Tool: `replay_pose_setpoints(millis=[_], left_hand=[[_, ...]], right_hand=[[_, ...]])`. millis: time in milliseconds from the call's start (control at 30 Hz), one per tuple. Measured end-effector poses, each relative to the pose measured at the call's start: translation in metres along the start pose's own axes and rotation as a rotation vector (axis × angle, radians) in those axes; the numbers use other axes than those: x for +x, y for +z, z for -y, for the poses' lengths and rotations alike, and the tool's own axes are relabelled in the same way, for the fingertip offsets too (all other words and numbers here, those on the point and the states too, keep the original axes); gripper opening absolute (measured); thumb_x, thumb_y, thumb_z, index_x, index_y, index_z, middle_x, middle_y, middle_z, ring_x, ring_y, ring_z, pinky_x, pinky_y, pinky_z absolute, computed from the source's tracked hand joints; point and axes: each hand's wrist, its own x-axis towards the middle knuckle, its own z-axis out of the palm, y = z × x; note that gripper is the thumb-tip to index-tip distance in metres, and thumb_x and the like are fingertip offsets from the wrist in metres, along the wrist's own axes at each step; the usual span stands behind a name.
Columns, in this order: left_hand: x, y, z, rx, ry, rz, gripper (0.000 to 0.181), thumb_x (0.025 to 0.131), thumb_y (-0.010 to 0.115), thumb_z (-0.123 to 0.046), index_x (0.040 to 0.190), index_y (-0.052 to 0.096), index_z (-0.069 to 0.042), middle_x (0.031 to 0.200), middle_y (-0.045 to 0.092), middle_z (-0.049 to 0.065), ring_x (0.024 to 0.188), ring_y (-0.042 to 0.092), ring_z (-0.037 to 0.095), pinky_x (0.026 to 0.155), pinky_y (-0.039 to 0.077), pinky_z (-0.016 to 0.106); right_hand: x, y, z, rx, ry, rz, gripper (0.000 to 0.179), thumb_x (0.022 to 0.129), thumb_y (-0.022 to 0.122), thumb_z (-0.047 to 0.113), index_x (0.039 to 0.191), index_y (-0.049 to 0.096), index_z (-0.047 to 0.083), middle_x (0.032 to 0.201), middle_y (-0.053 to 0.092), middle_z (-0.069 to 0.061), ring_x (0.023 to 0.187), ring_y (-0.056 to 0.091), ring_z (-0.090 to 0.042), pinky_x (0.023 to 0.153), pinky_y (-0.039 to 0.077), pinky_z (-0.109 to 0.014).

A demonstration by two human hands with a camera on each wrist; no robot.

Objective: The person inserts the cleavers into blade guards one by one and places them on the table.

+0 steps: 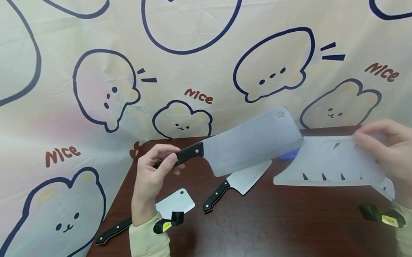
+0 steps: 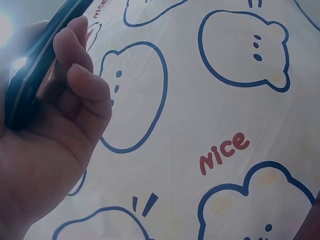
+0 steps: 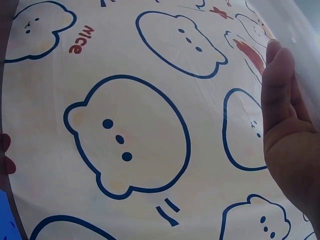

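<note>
My left hand (image 1: 154, 169) grips the black handle of a large cleaver (image 1: 251, 143), its wide blade raised over the table and pointing right. In the left wrist view the fingers (image 2: 90, 90) curl beside that dark handle (image 2: 45, 65). On the right, my right hand (image 1: 396, 154) pinches a translucent white plastic blade guard (image 1: 326, 163) with slots along its edges. The blade's far corner meets the guard's left edge in the head view. Part of the guard (image 3: 305, 55) shows at the top right of the right wrist view.
A smaller cleaver (image 1: 177, 202) lies at the left of the brown table (image 1: 259, 230), partly behind my left wrist. Below the raised blade lies a black-handled kitchen knife (image 1: 247, 178). Something blue (image 1: 288, 154) peeks out behind the blade. A bear-print curtain (image 1: 215, 70) encloses the back and left.
</note>
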Motion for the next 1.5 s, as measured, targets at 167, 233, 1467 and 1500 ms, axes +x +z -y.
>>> replay_pose_setpoints(millis=[167, 233, 1467, 1500], left_hand=[[0.000, -0.001, 0.002, -0.045, -0.014, 0.064, 0.017, 0.095, 0.058, -0.002, 0.111, 0.063, 0.000, 0.080, 0.070, 0.004, 0.058, 0.061, 0.019, 0.060, 0.053, 0.027], [0.000, -0.001, 0.001, -0.057, -0.031, 0.116, 0.020, 0.095, 0.058, 0.000, 0.114, 0.062, -0.001, 0.076, 0.067, 0.005, 0.054, 0.056, 0.017, 0.054, 0.049, 0.028], [-0.010, -0.009, -0.025, 0.211, -0.230, 0.475, 0.050, 0.093, 0.063, -0.003, 0.141, 0.054, -0.014, 0.097, 0.065, 0.001, 0.058, 0.045, 0.009, 0.047, 0.035, 0.026], [-0.010, -0.009, -0.025, 0.210, -0.230, 0.481, 0.050, 0.093, 0.063, -0.004, 0.141, 0.054, -0.014, 0.099, 0.066, 0.001, 0.060, 0.046, 0.008, 0.050, 0.037, 0.025]], right_hand=[[-0.001, 0.000, -0.001, -0.050, -0.003, -0.002, 0.016, 0.079, 0.061, -0.019, 0.096, 0.063, -0.018, 0.092, 0.071, -0.002, 0.072, 0.066, -0.008, 0.060, 0.052, -0.012], [0.000, -0.002, -0.002, -0.046, -0.013, 0.000, 0.016, 0.079, 0.060, -0.020, 0.095, 0.063, -0.019, 0.091, 0.071, -0.002, 0.072, 0.066, -0.008, 0.060, 0.052, -0.012], [-0.001, -0.013, 0.011, -0.284, 0.177, -0.072, 0.012, 0.085, 0.065, -0.009, 0.095, 0.065, -0.015, 0.083, 0.068, 0.011, 0.063, 0.061, -0.003, 0.052, 0.049, -0.012], [-0.002, -0.013, 0.012, -0.297, 0.198, -0.071, 0.012, 0.085, 0.065, -0.008, 0.096, 0.065, -0.013, 0.083, 0.068, 0.010, 0.063, 0.061, -0.003, 0.052, 0.050, -0.013]])
